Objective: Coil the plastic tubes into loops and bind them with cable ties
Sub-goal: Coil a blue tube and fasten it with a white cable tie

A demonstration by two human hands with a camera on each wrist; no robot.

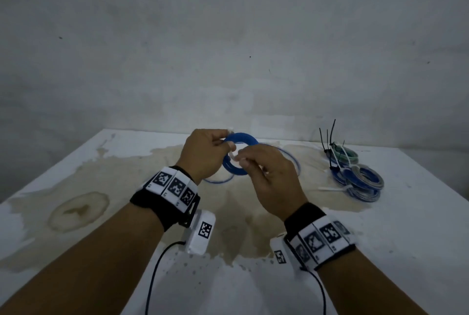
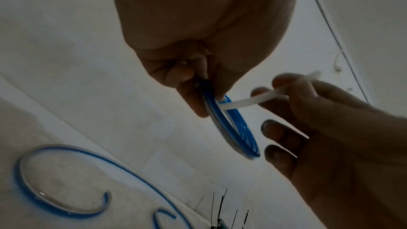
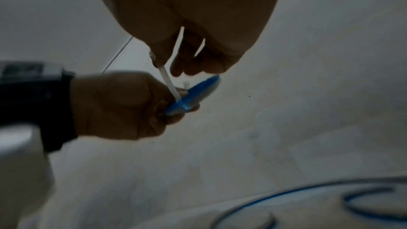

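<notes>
A blue tube coil (image 1: 241, 140) is held up above the table between both hands. My left hand (image 1: 205, 154) grips its left side, thumb and fingers pinching the loops (image 2: 233, 128) together. A white cable tie (image 2: 249, 101) runs through the coil. My right hand (image 1: 269, 175) pinches the tie's strap (image 3: 169, 81) between thumb and forefinger, its other fingers spread loosely. The tie's head end (image 1: 230, 128) sticks up above my left fingers.
A loose blue tube (image 2: 66, 177) curls over the stained white table (image 1: 101, 187) beneath the hands. Bound coils (image 1: 360, 180) with black and white cable ties (image 1: 330, 137) are piled at the right rear. A grey wall stands behind the table.
</notes>
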